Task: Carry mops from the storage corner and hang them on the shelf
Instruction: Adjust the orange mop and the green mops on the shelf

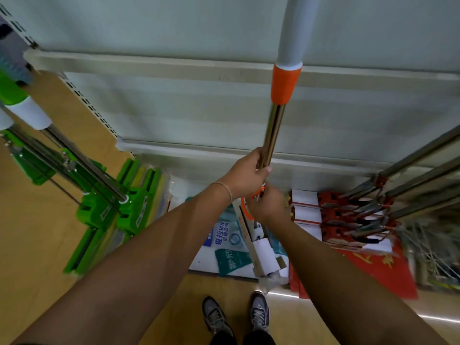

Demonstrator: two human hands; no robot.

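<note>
A: Mop (273, 135) first: where is it?

B: Upright in front of the person, right against the shelf (174, 68). Its steel pole runs up past an orange collar (285, 83) into a grey grip that leaves the top of the view. The head end hangs low by the shelf's base, wrapped in cardboard and white packaging (261, 252).

A: Why hold it that way?

B: My guess is that the top has to reach a hook or rail high on the shelf, which the view doesn't show. Keeping it vertical would let it be lifted straight up.

A: And the hands?

B: Both are on the pole, stacked. The left hand (245, 176) is the upper one, fingers (265, 170) curled tight around the steel. The right hand (267, 204) is just below it, touching, closed around the pole near an orange ring (245, 207). Neither is loose.

A: What else is near the shelf?

B: To the left of the mop, green mops (104, 195) already hang against the shelf. To the right, red-headed mops (348, 215) hang with their steel poles slanting up. Printed bags (229, 245) lie at the shelf's foot.

A: Is it hung yet?

B: I can't tell, since the top is out of view. With both hands gripping it, I'd judge not.
</note>
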